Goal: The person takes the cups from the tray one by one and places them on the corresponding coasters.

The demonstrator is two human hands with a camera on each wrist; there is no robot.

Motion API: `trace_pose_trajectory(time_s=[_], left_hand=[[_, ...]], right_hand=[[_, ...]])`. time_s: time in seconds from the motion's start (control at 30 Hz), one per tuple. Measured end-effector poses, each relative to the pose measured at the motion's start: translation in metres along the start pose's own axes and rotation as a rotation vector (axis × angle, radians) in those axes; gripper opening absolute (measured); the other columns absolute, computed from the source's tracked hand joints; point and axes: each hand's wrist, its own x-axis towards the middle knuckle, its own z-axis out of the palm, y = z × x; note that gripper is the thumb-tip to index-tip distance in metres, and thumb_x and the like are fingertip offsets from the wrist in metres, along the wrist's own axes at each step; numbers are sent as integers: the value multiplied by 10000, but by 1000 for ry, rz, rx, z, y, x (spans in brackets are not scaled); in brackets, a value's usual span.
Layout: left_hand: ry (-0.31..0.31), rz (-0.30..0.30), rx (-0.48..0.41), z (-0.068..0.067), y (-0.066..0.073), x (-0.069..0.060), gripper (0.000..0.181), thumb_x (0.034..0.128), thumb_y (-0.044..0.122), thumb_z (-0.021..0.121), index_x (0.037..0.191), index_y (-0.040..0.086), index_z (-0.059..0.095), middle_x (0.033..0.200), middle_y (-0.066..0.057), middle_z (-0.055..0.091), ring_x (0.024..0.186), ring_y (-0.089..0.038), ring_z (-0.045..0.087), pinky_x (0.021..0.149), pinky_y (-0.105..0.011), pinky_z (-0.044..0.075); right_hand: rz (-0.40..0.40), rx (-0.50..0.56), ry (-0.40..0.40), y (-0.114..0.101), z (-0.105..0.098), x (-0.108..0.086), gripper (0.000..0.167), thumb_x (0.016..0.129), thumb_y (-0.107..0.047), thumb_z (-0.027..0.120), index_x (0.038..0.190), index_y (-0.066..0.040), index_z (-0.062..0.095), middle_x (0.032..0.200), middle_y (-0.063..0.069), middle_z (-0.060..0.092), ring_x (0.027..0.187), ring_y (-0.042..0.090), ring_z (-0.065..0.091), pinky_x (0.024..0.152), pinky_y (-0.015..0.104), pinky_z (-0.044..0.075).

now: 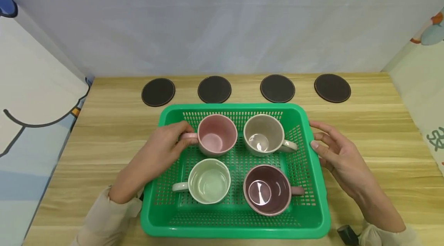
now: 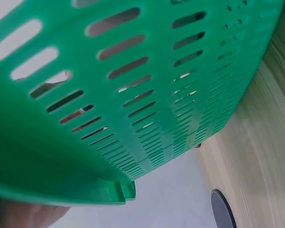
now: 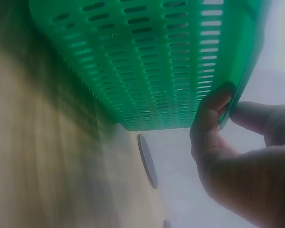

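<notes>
A green plastic basket [image 1: 236, 232] with slotted walls sits on the wooden table, holding a pink mug [image 1: 222, 134], a beige mug [image 1: 263, 134], a pale green mug [image 1: 209, 182] and a mauve mug [image 1: 268, 190]. My left hand [image 1: 166, 145] reaches over the basket's left side and pinches the pink mug's handle between thumb and fingers. On the right side, my right hand [image 1: 341, 161] grips the basket's rim, thumb on top and fingers curled beneath, as the right wrist view shows. In the left wrist view the basket wall hides the mugs and most of that hand.
Behind the basket lies a row of round black coasters: far left [image 1: 158, 92], centre left [image 1: 214, 89], centre right [image 1: 277, 88] and far right [image 1: 332, 88]. A pale cloth wall [image 1: 229, 26] rises at the table's back edge, with printed panels at both sides.
</notes>
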Motion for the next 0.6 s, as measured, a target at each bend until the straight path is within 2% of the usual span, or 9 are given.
trace_pose_trajectory(time_s=[0.2, 0.33, 0.47, 0.6], left_hand=[[-50, 8, -7, -4, -1, 4, 143, 989, 258, 709, 924, 135, 678, 785, 40, 603, 737, -125, 517, 673, -254, 449], [-70, -41, -39, -6, 0, 5, 156, 1001, 278, 708, 906, 155, 689, 761, 39, 587, 719, -126, 503, 653, -247, 428], [-34, -112, -83, -5, 1, 4, 177, 1008, 304, 710, 889, 173, 706, 764, 36, 607, 712, -135, 504, 639, -250, 413], [11, -133, -123, -4, 0, 3, 187, 1017, 280, 701, 868, 166, 694, 774, 31, 617, 708, -143, 500, 647, -248, 412]], right_hand=[[5, 4, 3, -1, -1, -1, 507, 1084, 36, 465, 1568, -101, 400, 1261, 39, 653, 991, 111, 736, 768, 312, 661], [13, -4, 11, -1, 0, -1, 501, 1087, 22, 473, 1565, -109, 403, 1263, 32, 654, 989, 106, 738, 769, 309, 660], [23, -14, 20, -1, 0, 0, 498, 1086, 9, 487, 1561, -117, 410, 1244, 25, 657, 979, 100, 739, 766, 310, 662], [23, -20, 22, -1, 1, -1, 494, 1086, 4, 492, 1559, -118, 414, 1242, 26, 656, 982, 99, 739, 767, 310, 663]])
